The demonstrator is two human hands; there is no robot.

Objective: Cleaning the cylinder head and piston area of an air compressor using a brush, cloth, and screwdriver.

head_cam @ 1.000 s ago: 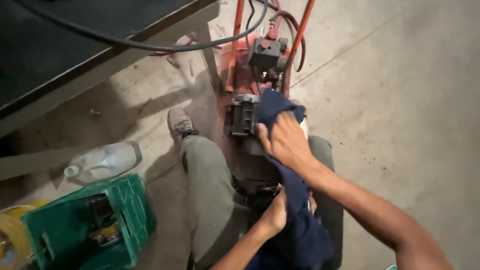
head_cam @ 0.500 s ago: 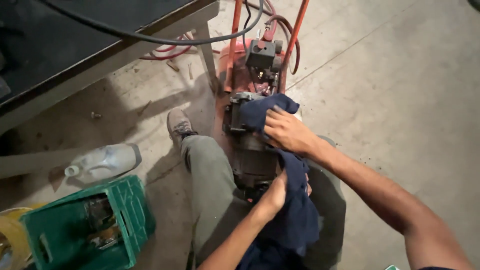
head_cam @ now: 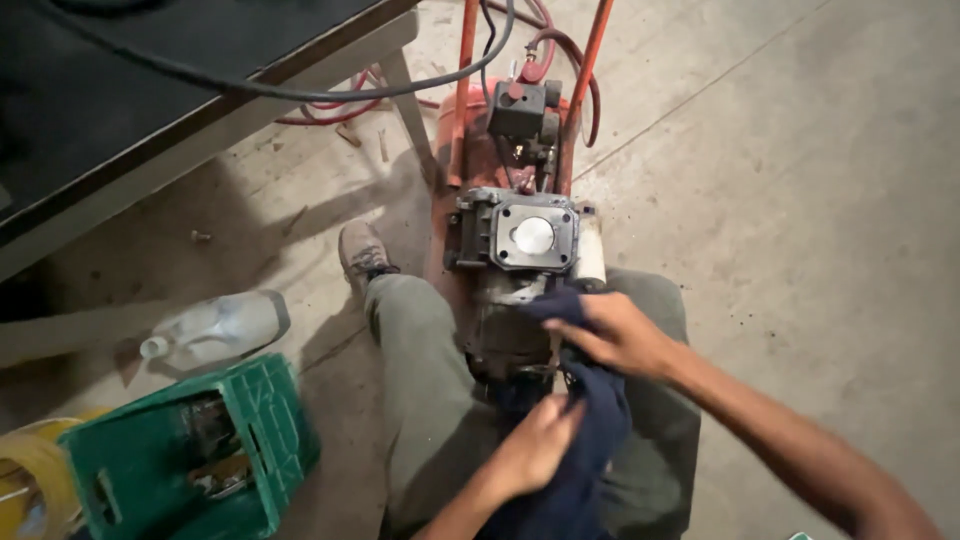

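Note:
I sit astride a red air compressor (head_cam: pixel 470 150) lying on the concrete floor. Its grey pump head (head_cam: pixel 525 240) shows an uncovered square face with a shiny round piston top. A dark blue rag (head_cam: pixel 585 440) drapes down over the pump body between my legs. My right hand (head_cam: pixel 615 335) presses the upper end of the rag against the pump just below the head. My left hand (head_cam: pixel 535 445) grips the lower part of the rag near my lap.
A green plastic crate (head_cam: pixel 190 465) with metal parts stands at lower left beside a yellow bucket (head_cam: pixel 35 480). A clear plastic jug (head_cam: pixel 215 325) lies on the floor. A dark workbench (head_cam: pixel 150 110) with a black hose fills the upper left. My left shoe (head_cam: pixel 362 250) rests beside the compressor.
My right hand has pulled the rag down off the pump head, which now lies uncovered. The left hand stays on the rag's lower part.

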